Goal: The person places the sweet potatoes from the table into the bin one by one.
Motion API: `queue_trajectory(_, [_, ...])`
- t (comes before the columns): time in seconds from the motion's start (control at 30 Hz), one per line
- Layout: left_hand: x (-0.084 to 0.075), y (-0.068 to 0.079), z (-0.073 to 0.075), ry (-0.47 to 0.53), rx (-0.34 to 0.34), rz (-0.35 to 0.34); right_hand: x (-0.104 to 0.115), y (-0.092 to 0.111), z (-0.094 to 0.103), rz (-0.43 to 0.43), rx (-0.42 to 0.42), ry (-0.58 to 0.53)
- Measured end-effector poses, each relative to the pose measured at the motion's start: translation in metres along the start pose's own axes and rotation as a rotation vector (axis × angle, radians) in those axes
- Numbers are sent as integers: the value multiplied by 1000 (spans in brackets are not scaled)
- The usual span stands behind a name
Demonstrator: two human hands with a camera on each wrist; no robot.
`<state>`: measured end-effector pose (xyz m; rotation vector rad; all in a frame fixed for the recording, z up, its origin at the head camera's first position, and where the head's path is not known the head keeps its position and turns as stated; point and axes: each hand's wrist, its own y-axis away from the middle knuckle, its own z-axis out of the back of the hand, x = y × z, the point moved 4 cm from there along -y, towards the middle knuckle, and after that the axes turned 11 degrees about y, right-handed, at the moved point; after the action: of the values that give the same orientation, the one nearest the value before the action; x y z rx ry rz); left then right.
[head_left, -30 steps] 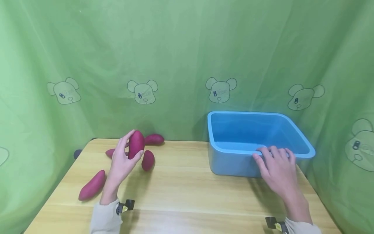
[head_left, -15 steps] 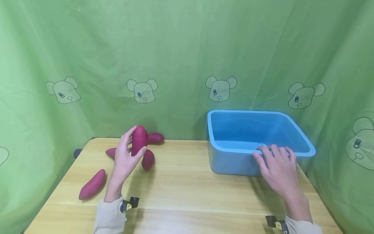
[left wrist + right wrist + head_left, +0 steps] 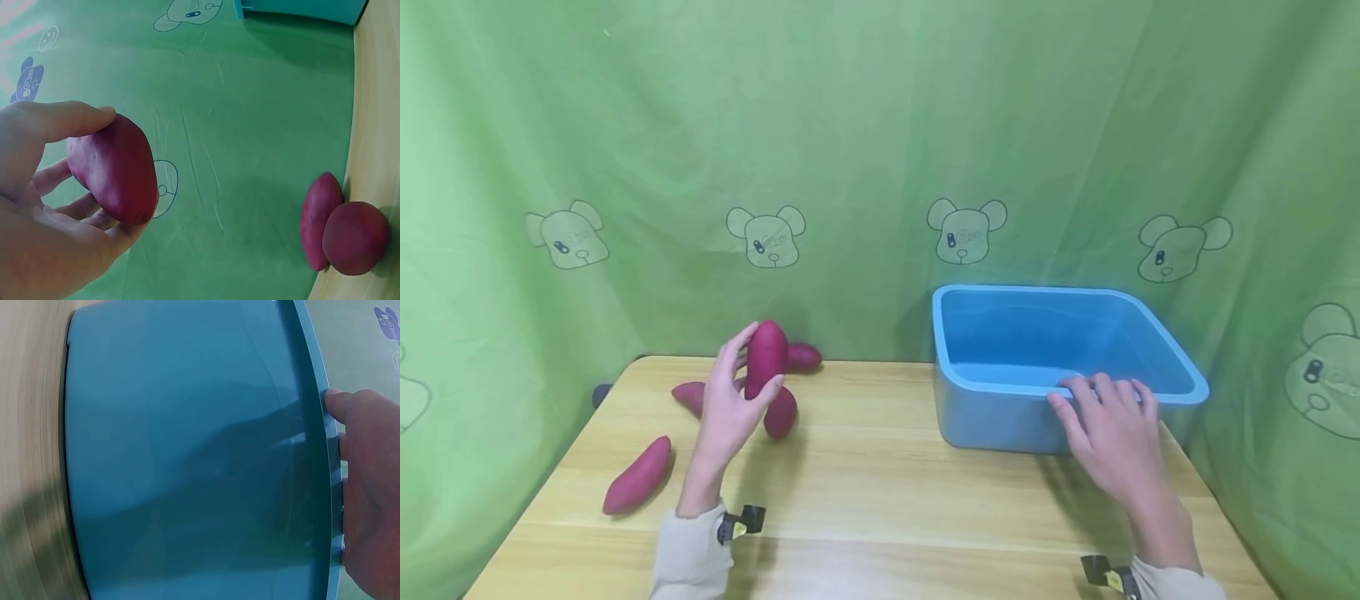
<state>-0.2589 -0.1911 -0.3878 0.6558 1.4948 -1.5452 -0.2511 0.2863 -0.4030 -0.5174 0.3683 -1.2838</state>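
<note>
My left hand pinches a purple sweet potato between thumb and fingers, upright and raised above the table. Seen in the left wrist view, the thumb lies along one side of this sweet potato and the fingers wrap beneath it. At the right stands a blue plastic tub. My right hand grips its near rim, thumb outside and fingers hooked over into it. The right wrist view has the thumb on the rim beside the tub's outer wall, with the fingertips hidden behind.
Around the left hand lie more sweet potatoes: one near the left edge, one just right of the hand, one at the back and one partly hidden. A green curtain hangs behind the wooden table.
My left hand has shifted a little right and away from me, with the sweet potato in its grip. The right hand and the tub stay where they were.
</note>
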Motion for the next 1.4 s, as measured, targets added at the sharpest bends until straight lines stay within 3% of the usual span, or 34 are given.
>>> queue_trajectory(1.4, [-11, -1, -31, 108, 35, -11, 1, 2, 2, -1, 1, -1])
